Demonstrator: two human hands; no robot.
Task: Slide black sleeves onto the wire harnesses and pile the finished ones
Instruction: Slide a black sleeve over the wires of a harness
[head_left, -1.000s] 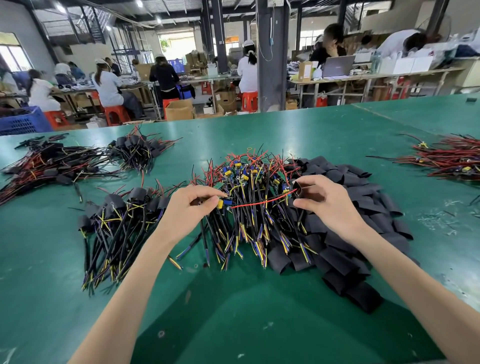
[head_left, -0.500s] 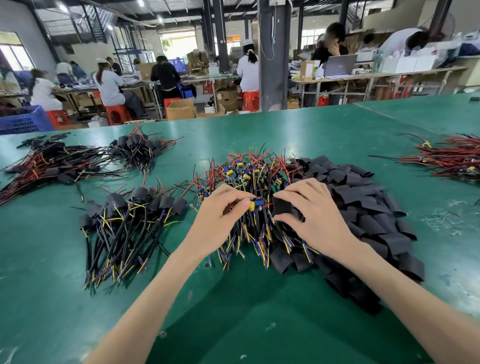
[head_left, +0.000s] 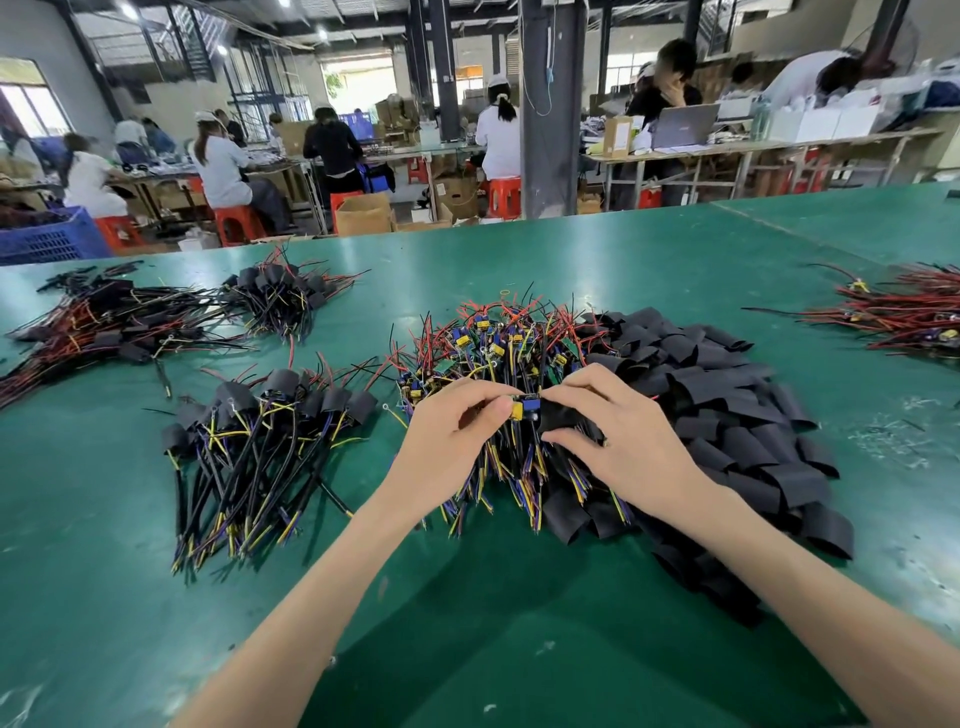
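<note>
Head view: sleeving step in hand. Left grip (head_left: 451, 441) pinches one harness (head_left: 523, 406) by its connector, mid-worktop (head_left: 623, 270). Right grip (head_left: 626, 449) pinches a black sleeve (head_left: 563, 418) touching it. Next, judged: mouth over connector, slide on, then onto the finished pile (head_left: 260, 415) at left.

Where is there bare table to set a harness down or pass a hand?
Bare: the near-left table corner below the sleeved pile; the far strip beyond the unsleeved heap; the gap between loose sleeves and red-wire pile. Crowded: mid-table, around left hand and right hand.
</note>
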